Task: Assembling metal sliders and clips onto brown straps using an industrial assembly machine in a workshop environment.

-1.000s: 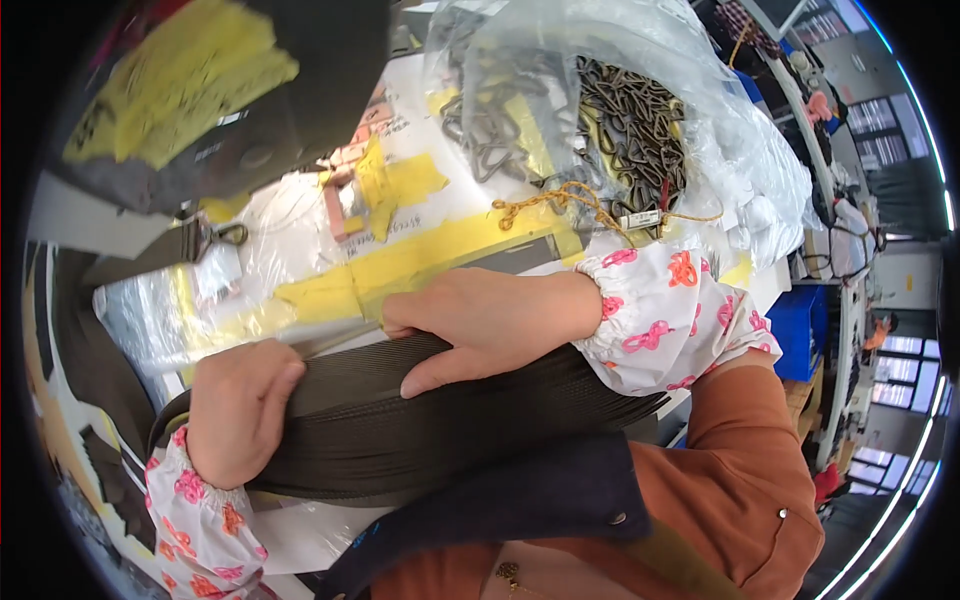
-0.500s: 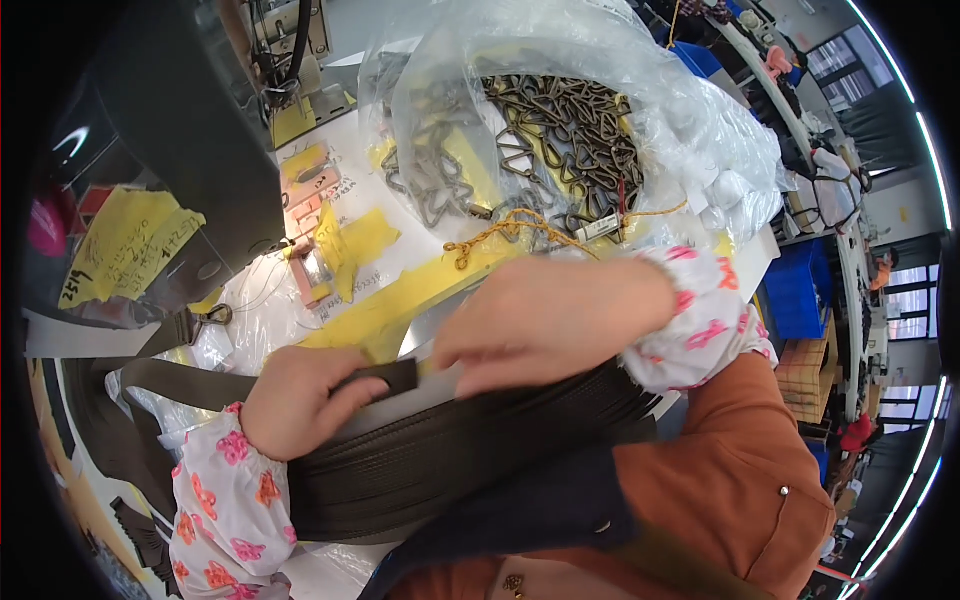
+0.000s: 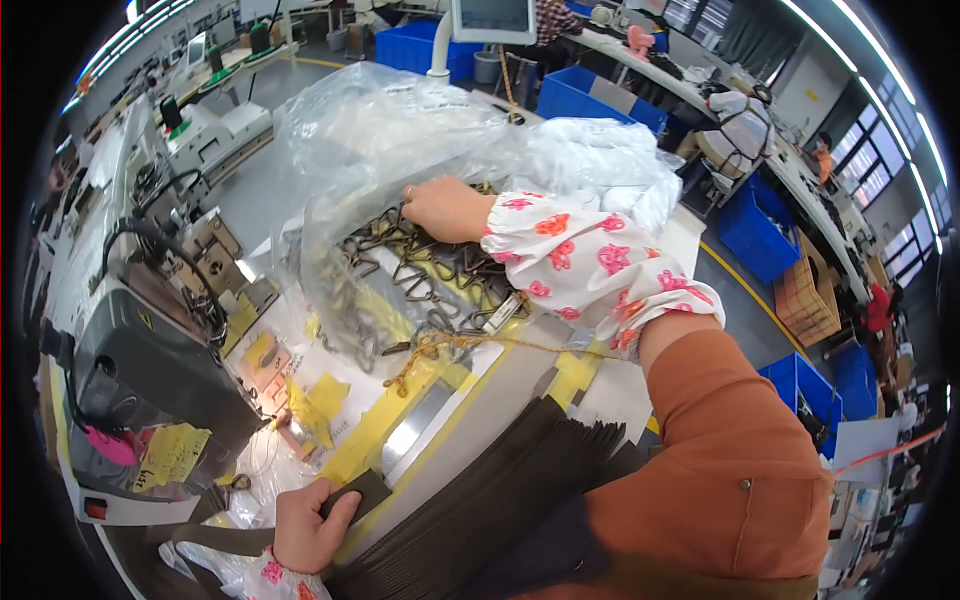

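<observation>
Near the front left, my left hand [image 3: 308, 528] pinches the end of a dark olive webbing strap [image 3: 362, 491] between thumb and fingers. The strap runs off to the left behind the hand. My right hand [image 3: 447, 209] reaches into an opened clear plastic bag [image 3: 385, 125], over a pile of dark metal triangular rings [image 3: 420, 265]. Its fingers are curled down among the rings, and the fingertips are hidden. Close to my body lies a thick bundle of dark webbing strips [image 3: 460, 505] on the table.
A grey sewing machine [image 3: 160, 370] stands at the left, with a yellow note [image 3: 172, 457] on it. An orange cord [image 3: 450, 343] crosses the table beside yellow tape [image 3: 375, 430]. Blue bins [image 3: 765, 225] sit on the floor at right; a monitor [image 3: 494, 20] stands beyond the bag.
My right hand has moved away from the strap, forward into the bag of metal rings. The left hand still holds the strap end. The view has tilted up, showing more of the room.
</observation>
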The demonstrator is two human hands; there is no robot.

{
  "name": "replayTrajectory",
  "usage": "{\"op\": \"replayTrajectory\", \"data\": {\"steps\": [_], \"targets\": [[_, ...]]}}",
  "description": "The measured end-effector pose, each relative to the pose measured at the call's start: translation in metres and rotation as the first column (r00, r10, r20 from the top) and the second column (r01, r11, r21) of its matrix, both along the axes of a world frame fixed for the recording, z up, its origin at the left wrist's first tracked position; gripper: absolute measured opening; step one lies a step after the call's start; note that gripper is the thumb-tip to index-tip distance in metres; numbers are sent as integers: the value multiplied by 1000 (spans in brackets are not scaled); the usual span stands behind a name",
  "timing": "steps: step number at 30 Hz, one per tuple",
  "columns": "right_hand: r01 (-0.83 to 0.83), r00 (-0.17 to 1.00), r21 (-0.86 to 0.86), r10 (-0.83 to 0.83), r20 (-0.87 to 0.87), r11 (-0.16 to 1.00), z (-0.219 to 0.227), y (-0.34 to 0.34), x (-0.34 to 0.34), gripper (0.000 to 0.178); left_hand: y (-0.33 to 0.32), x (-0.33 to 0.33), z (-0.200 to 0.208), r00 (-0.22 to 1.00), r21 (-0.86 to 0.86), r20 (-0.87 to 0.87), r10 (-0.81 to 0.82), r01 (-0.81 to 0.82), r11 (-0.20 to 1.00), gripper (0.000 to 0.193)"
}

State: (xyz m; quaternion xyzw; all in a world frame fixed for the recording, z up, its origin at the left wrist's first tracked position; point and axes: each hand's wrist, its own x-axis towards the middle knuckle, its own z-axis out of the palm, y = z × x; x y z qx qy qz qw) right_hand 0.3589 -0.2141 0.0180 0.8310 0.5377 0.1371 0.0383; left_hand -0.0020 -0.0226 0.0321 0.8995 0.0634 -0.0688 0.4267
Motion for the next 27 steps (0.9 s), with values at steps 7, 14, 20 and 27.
{"op": "replayTrajectory", "data": {"steps": [7,14,20,27], "targets": [[-10,999,76,8,35,997,-1,-17,4,11,3,-4,-4,993,-15,116,-31,33,999,19],[101,830,638,289,-478,763,66,-38,-80,12,4,-1,-3,978,-31,177,108,-104,994,17],[-115,284,529,539,-793,840,63,33,-182,14,14,-14,-7,835,-90,436,335,-330,940,21],[2,-44,309,309,-950,951,0,78,-192,24,16,3,-3,860,123,421,287,-367,922,18]]}}
